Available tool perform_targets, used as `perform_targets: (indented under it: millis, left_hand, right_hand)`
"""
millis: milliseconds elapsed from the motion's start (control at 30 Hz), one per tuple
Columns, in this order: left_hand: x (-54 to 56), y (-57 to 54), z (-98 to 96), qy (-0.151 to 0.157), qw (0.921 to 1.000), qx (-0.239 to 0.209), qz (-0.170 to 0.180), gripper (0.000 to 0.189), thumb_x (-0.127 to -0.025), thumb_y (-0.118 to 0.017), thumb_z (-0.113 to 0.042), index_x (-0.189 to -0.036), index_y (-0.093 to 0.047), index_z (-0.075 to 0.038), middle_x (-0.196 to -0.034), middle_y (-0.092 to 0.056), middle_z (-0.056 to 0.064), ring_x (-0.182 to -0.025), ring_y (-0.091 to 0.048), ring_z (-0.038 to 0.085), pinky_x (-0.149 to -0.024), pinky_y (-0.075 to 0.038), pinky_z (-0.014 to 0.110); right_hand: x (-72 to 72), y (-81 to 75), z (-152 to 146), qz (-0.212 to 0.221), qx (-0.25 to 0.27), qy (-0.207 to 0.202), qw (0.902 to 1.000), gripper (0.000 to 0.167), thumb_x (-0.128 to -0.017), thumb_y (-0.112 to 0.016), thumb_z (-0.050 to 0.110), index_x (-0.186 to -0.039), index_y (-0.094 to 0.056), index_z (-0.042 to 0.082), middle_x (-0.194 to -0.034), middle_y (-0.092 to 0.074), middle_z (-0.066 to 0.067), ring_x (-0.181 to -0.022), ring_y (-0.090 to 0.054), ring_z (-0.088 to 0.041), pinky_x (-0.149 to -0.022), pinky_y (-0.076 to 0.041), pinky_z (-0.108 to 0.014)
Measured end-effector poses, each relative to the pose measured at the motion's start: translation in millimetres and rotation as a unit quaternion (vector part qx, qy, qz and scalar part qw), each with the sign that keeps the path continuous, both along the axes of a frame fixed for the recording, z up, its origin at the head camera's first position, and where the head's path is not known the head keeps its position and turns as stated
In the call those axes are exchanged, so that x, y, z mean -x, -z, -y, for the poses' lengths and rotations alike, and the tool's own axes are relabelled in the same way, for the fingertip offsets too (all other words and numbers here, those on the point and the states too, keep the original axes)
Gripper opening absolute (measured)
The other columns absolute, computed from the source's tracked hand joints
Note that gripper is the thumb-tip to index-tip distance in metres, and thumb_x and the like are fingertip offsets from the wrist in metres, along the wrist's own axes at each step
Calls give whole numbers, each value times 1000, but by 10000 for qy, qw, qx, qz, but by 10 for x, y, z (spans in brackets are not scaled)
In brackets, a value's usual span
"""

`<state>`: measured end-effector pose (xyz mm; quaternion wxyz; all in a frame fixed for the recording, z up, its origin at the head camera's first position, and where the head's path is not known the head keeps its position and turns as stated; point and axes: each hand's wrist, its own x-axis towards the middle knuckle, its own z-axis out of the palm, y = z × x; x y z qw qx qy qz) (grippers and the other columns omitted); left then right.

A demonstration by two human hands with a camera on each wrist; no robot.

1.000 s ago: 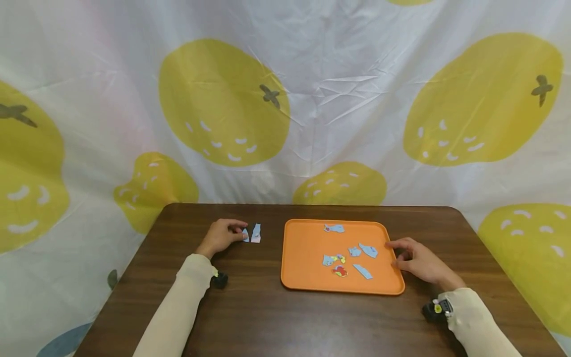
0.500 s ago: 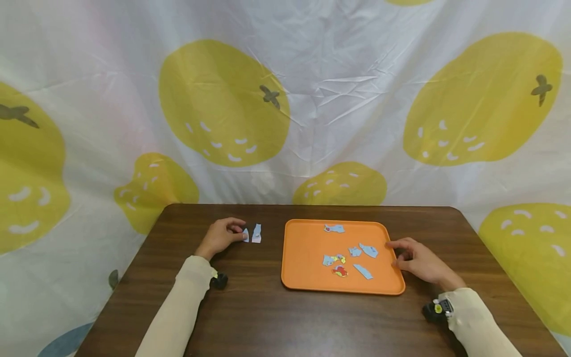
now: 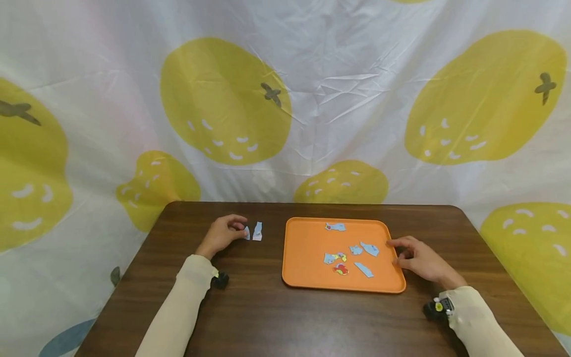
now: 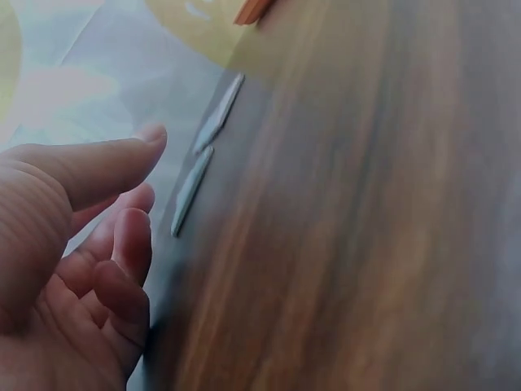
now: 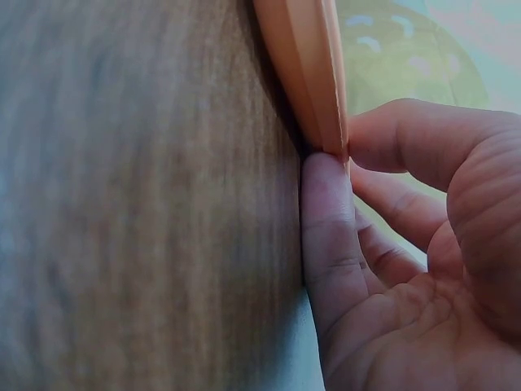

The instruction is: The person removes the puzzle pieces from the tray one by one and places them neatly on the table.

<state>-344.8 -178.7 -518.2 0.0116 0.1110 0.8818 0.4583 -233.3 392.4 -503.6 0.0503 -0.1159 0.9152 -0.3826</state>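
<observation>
My left hand (image 3: 221,234) is above the table at the left, fingers loosely bent, with its fingertips close to a small light-blue picture piece (image 3: 247,232). Just right of that lies a second, taller blue-and-white piece (image 3: 257,231). Both are thin and flat on the wood in the left wrist view, and the fingers (image 4: 134,240) there hold nothing. At the orange tray's (image 3: 303,277) right edge, my right hand (image 3: 421,259) holds the rim between thumb and finger, as the right wrist view shows. On the tray lie several irregular pieces, including a red one (image 3: 341,269) and a long blue one (image 3: 364,270).
The tray stands on a brown wooden table (image 3: 250,317) with rounded far corners. Behind the table hangs a white curtain (image 3: 348,99) with yellow fruit prints. Each wrist carries a small black camera, such as the one on the right wrist (image 3: 432,310).
The head view has shifted very slightly. Both hands, the tray and the pieces stay essentially where they were.
</observation>
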Motion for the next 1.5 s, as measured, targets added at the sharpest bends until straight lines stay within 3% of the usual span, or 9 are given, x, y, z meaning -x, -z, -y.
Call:
perform_targets:
  millis: [200, 700, 933, 1267, 1500]
  left_hand:
    - [-21, -73, -125, 131, 9995, -279, 11, 40, -92, -84, -18, -129, -73, -8, -112, -75, 12, -95, -70, 21, -81, -55, 30]
    - [-55, -270, -619, 671, 9968, -441, -50, 46, -91, -85, -24, -132, -71, -7, -118, -74, 13, -97, -66, 21, -80, -53, 30]
    - [-47, -296, -881, 811, 9948, -613, -35, 47, -91, -86, -24, -132, -71, -7, -118, -74, 12, -94, -65, 19, -66, -53, 29]
    - [-94, -365, -1215, 1166, 9913, -600, -76, 45, -93, -83, -19, -134, -70, -6, -128, -69, 21, -97, -62, 21, -75, -52, 29]
    - [-120, -344, -1403, 1266, 9905, -530, -3, 46, -92, -85, -21, -134, -71, -9, -130, -70, 15, -96, -64, 19, -81, -52, 30]
  right_hand:
    - [7, -1, 1, 10, 12, 6, 10000, 54, -90, -80, 10, -141, -63, -1, -133, -59, -22, -85, -61, -7, -70, -52, -23]
    - [13, -27, 9, -10, -89, -2, 10000, 53, -91, -79, 10, -141, -63, 0, -132, -59, -21, -86, -59, -8, -71, -50, -23]
    - [8, -21, -11, -11, -30, 2, 10000, 54, -90, -80, 10, -141, -64, -1, -133, -60, -22, -86, -59, -8, -72, -51, -23]
    - [3, -10, 4, 47, 34, 9, 10000, 55, -90, -81, 9, -141, -63, -3, -134, -59, -23, -86, -60, -8, -70, -51, -22]
    - [9, 3, 13, 89, -3, 16, 10000, 57, -90, -80, 8, -142, -61, -4, -135, -59, -23, -87, -59, -10, -69, -50, -22]
